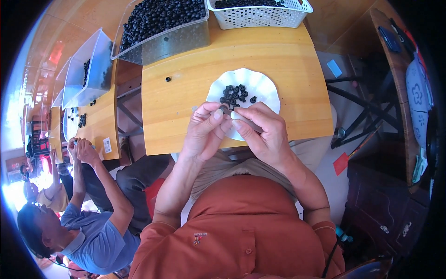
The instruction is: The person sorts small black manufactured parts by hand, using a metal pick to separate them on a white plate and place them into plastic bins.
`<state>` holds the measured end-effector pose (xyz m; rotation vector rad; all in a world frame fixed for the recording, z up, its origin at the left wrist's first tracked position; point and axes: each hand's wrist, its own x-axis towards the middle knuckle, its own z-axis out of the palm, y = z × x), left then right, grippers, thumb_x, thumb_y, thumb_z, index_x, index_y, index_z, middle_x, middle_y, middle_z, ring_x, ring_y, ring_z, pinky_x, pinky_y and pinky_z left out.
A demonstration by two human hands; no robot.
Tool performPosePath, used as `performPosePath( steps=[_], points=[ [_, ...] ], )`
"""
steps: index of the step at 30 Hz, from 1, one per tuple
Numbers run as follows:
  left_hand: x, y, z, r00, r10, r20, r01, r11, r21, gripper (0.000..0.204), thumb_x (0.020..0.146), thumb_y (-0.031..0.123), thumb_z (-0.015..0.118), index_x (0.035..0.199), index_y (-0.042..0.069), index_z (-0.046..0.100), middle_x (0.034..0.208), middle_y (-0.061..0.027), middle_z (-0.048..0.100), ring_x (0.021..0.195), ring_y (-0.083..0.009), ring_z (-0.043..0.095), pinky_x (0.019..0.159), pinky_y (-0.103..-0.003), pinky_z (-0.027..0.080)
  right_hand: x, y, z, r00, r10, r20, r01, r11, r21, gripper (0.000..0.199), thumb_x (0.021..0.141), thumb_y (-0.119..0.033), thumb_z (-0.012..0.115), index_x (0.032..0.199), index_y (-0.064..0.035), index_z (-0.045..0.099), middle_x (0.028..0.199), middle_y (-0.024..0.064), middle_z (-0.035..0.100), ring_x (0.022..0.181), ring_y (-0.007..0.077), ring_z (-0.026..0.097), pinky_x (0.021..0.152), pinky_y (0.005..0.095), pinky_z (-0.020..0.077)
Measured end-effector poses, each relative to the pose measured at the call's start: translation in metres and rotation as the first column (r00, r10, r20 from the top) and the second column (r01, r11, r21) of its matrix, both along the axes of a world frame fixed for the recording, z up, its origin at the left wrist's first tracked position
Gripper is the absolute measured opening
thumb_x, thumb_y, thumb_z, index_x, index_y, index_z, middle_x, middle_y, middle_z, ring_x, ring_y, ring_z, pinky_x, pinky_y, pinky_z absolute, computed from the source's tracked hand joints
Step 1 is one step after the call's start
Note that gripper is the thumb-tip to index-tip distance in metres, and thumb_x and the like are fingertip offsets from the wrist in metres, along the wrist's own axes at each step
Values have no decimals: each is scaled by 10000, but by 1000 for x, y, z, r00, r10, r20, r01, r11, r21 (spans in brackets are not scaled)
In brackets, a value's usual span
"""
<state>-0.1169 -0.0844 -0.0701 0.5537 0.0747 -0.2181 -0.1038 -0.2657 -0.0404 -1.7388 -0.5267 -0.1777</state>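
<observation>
My left hand pinches a small black ring-like part between thumb and fingertips, just over the near side of a white wavy-rimmed plate. Closed round a slim greyish tool, my right hand meets the left at the part. The tool's tip is hidden by the fingers, so its exact kind does not show. Several small black round parts with hollow middles lie on the plate beyond my fingertips. One more black part sits alone on the wooden table, left of the plate.
A clear bin heaped with black parts stands at the table's far left, beside a white perforated basket. To the left, a co-worker in a blue shirt works at another table with a clear bin. A dark cabinet stands right.
</observation>
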Motion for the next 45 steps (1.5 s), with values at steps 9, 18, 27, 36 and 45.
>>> performPosePath(
  steps=[9,18,27,36,45],
  points=[
    [-1,-3,0,1000,-3,-14,2,1000,-17,135,940,22,654,1056,79,693,1082,-86,714,959,-168,687,893,-342,583,2,-1,1,1000,7,11,-7,1000,-11,237,913,-140,713,1087,21,695,860,119,652,639,196,620,567,306,495],
    [-3,-1,2,1000,-4,15,5,1000,-28,125,947,29,645,1048,78,700,1081,-99,705,963,-177,684,883,-345,582,4,-6,7,998,65,8,-64,997,-38,236,889,-130,727,1075,12,700,846,123,644,662,228,627,586,323,496],
    [-6,4,12,982,-55,179,66,996,-58,140,927,36,675,1044,105,710,991,-106,662,897,-199,643,843,-339,582,15,-10,3,999,-37,-30,33,991,-130,232,938,-113,686,1093,60,693,863,100,652,720,137,602,635,247,469],
    [4,14,9,981,-38,190,46,998,-40,153,918,49,693,1049,125,716,944,-71,611,888,-196,588,829,-342,585,19,-31,6,969,-186,-166,173,981,-88,234,952,-151,672,1060,56,692,809,95,633,646,135,540,592,276,426],
    [8,20,-10,997,3,79,-1,1000,-30,132,931,30,671,1049,80,701,1050,-106,680,977,-214,654,853,-351,607,12,-40,-17,940,-250,-232,248,968,-37,262,950,-181,681,1078,47,696,801,63,623,640,99,493,577,257,389]
  ],
)
